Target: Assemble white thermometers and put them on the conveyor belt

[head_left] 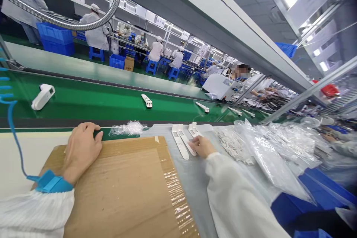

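Note:
My left hand point(83, 150), with a blue wrist strap point(51, 181) around its wrist, rests on the far left corner of a flat brown cardboard piece point(119, 189). Its thumb is apart from its lightly bent fingers, and it holds nothing I can see. To the right of the cardboard, my right hand point(203, 146) has its fingertips closed on the near end of a long white plastic shell point(186, 139). A similar white shell point(180, 143) lies close to its left. Another white piece point(193, 129) sits just beyond my fingers, partly covered by them.
A green conveyor belt point(117, 98) runs across the front, carrying white handheld devices point(43, 96). Crumpled clear film point(128, 128) lies by its edge. Small white parts point(232, 145) and plastic bags point(275, 160) are to the right, above a blue bin point(290, 208). A metal hose point(92, 26) hangs overhead.

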A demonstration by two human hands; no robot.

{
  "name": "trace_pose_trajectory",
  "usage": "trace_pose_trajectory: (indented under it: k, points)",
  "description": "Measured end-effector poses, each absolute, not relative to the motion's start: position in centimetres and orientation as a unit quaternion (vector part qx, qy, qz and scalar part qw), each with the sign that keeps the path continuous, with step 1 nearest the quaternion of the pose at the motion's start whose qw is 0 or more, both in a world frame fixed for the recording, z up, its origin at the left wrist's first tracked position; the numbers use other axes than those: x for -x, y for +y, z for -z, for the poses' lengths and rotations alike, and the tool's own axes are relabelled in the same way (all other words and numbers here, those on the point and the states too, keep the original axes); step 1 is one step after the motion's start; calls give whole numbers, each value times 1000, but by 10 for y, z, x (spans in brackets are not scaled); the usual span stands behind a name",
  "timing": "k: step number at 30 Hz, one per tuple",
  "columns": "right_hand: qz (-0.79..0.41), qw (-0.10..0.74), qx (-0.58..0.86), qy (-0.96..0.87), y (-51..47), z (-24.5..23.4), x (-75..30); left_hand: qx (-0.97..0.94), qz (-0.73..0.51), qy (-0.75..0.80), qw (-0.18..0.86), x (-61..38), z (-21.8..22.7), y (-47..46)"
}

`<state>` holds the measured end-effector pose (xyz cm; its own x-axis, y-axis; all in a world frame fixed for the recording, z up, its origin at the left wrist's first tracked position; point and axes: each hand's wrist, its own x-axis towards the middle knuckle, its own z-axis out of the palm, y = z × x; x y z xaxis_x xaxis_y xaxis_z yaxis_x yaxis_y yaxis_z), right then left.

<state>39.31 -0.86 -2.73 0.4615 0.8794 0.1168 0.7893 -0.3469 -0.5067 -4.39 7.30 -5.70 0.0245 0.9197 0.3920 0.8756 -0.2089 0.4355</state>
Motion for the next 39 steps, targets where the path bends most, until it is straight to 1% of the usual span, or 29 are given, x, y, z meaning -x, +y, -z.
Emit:
trace_pose_trajectory:
  k: [2, 6, 9, 13, 16, 19, 21, 24, 28, 31, 34, 36, 39]
  points:
    - [-62, 247, 809, -530, -5, 30, -374, -714, -306, 628, 40, 44, 57, 73]
    - [-59, 214, 780, -585, 1, 32, -345, -715, -307, 626, 42, 44, 58, 73]
    - [-37, 184, 800, -570, 4, 31, -341, -708, -316, 630, 46, 43, 59, 73]
    - [-22, 178, 800, -572, 6, 23, -347, -707, -323, 627, 46, 40, 55, 70]
    - [-40, 186, 751, -632, 13, 13, -336, -710, -319, 626, 48, 38, 50, 68]
    - [-94, 193, 671, -710, 31, 9, -301, -709, -328, 622, 56, 37, 48, 66]
    - [-114, 216, 631, -736, 46, 11, -267, -702, -345, 620, 59, 36, 49, 67]
    - [-108, 266, 610, -739, 59, 21, -211, -694, -359, 621, 58, 37, 53, 68]
    - [-95, 334, 566, -748, 44, 39, -155, -689, -363, 625, 55, 38, 57, 70]
    - [-115, 388, 521, -751, 25, 48, -142, -689, -358, 628, 56, 38, 57, 71]
    - [-157, 428, 518, -723, 20, 50, -145, -691, -348, 630, 60, 37, 56, 70]
    - [-180, 441, 523, -706, 22, 50, -148, -693, -342, 631, 62, 37, 54, 69]
    - [-191, 432, 519, -713, 25, 49, -150, -700, -331, 630, 63, 36, 50, 67]
